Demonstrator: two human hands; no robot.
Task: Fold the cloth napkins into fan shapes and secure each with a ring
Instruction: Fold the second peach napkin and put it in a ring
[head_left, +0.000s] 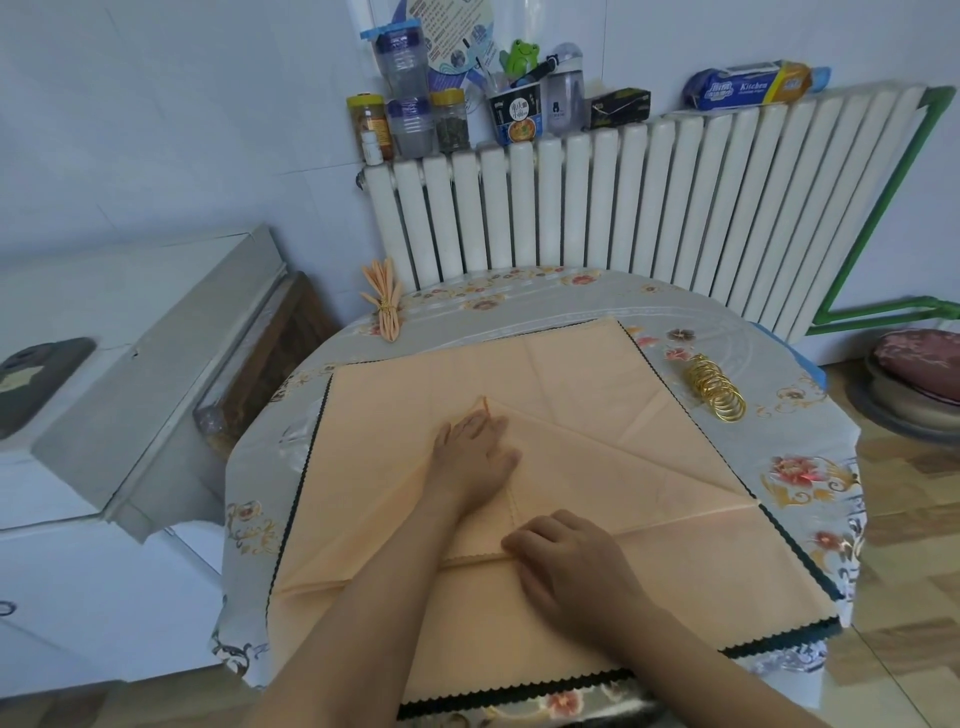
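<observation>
**Both hands flat on a peach napkin mid-fold**

Two bare forearms reach in from the bottom edge and cross the near rim of the counter (810, 405), which is round and covered with a grey floral cloth. Nearer the camera, the right hand (566, 558) lies palm down with its fingers loosely bent, their tips pressing on the scalloped edge of a folded flap; it grips nothing. Farther out, the left hand (475, 452) stretches forward on a straight arm, fingers extended and slightly spread, pressing flat on the pointed tip of that flap.

Under both hands lies the peach napkin (571, 374), spread over a stack of similar cloths with dark zigzag edges showing at the sides. One corner is folded in toward the middle, leaving diagonal creases. A row of gold rings (716, 387) rests on the counter just right of the stack. At the far left edge lies a finished fan napkin (384, 299), cinched with a gold ring.
</observation>
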